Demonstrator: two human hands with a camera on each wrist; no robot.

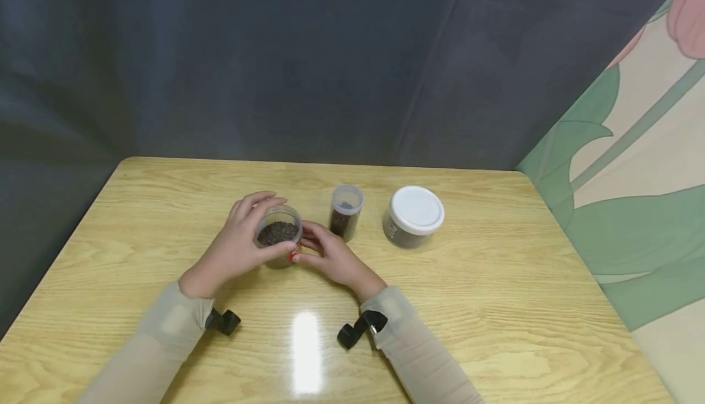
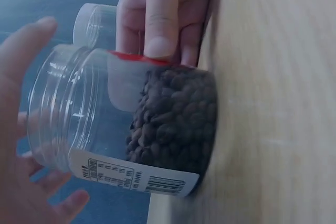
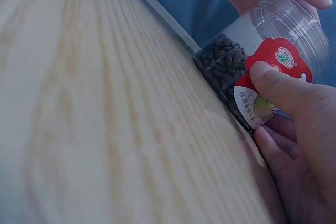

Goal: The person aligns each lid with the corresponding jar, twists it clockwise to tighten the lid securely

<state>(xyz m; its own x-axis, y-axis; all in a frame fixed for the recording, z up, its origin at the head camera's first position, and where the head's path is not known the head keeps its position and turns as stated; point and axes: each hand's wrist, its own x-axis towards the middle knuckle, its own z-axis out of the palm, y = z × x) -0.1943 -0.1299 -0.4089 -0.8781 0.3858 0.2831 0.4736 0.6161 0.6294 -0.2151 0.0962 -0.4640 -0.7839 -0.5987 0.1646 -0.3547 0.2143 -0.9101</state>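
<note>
A clear plastic jar (image 1: 278,261) with no lid on it stands upright on the table, partly filled with dark brown bean-like pieces (image 2: 173,114). My right hand (image 1: 337,258) grips its lower right side, the thumb lying on the red label (image 3: 294,69) and the fingers low behind. Around the upper left of the jar, my left hand (image 1: 237,242) is spread, thumb on the near side and fingers on the far side, close about the rim. A white barcode label (image 2: 131,174) shows on the jar in the left wrist view.
Just behind my right hand stands a narrow clear container (image 1: 344,220) with dark contents and a translucent top. Farther right is a tub (image 1: 404,237) with a white lid. The wooden table (image 1: 484,306) ends at a dark curtain (image 1: 286,73).
</note>
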